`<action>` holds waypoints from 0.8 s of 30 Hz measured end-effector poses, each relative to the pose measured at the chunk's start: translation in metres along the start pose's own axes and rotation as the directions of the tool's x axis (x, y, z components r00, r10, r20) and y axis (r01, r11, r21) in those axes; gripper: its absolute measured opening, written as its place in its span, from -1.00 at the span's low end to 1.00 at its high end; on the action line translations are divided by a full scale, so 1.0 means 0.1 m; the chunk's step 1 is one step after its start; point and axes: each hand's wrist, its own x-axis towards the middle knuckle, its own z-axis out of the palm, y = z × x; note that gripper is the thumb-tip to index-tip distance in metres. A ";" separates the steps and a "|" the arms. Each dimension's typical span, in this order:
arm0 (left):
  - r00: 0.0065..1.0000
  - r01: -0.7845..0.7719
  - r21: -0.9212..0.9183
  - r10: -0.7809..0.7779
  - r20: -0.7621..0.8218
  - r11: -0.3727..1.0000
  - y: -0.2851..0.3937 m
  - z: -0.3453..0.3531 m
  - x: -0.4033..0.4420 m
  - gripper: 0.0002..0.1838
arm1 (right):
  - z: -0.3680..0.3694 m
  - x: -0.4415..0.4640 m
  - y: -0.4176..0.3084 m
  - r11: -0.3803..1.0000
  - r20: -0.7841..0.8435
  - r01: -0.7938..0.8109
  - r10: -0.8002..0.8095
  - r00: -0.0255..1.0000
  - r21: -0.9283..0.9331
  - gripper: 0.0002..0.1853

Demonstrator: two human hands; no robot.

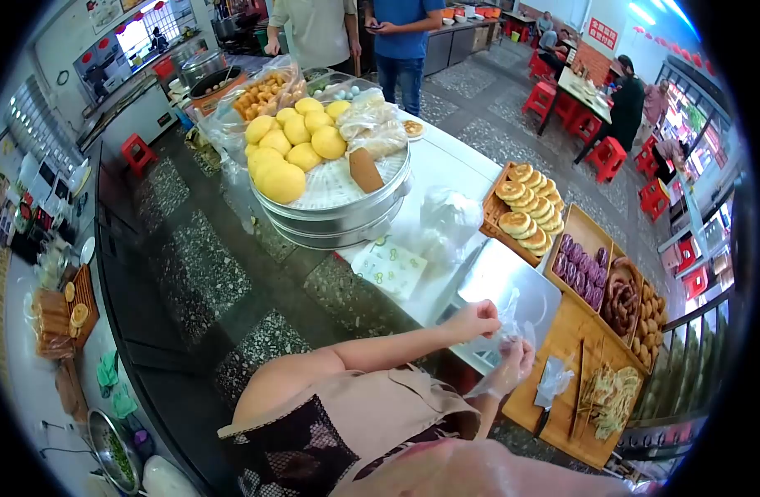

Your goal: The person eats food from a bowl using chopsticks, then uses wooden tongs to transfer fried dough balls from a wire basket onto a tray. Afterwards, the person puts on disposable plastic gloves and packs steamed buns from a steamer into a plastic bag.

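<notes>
My left hand (pixel 477 321) pinches thin clear plastic (pixel 510 313), which could be a bag or a disposable glove. Close beside it, my right hand (pixel 517 361) has its fingers closed on the same plastic; a clear sheen around its wrist looks like a plastic glove. Both hands are over the near edge of a flat silver metal plate (pixel 521 286), probably a scale top. Behind the plate lies a bundle of clear plastic bags (pixel 448 219), beside a white sheet with a green print (pixel 390 267).
Left stands a metal steamer (pixel 334 222) with yellow buns (pixel 301 132). Right are flat round breads (pixel 529 199), purple twisted pastries (pixel 580 269) and brown ones (pixel 622 298). A cutting board (pixel 521 403) holds a knife (pixel 543 421), chopsticks (pixel 577 389) and shredded food (pixel 609 393). Two people stand opposite.
</notes>
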 end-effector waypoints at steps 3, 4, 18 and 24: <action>0.986 -0.167 0.193 0.164 0.033 0.967 -0.07 -0.02 -0.03 -0.87 | 0.03 -0.02 0.02 0.990 0.128 -0.103 0.090 0.988 0.098 -0.92; 0.986 -0.165 0.192 0.162 0.029 0.968 -0.09 -0.01 -0.05 -0.87 | 0.07 -0.03 0.04 0.985 0.175 -0.138 0.119 0.977 0.102 -0.93; 0.877 -0.426 0.699 0.453 0.162 0.574 -0.09 0.04 -0.36 -0.78 | -0.27 0.03 0.17 1.000 0.067 0.016 -0.015 0.998 -0.007 -0.91; 0.823 -0.484 0.817 0.479 0.304 0.313 -0.06 0.09 -0.52 -0.66 | -0.38 -0.03 0.23 0.993 0.161 0.066 -0.049 0.986 -0.097 -0.95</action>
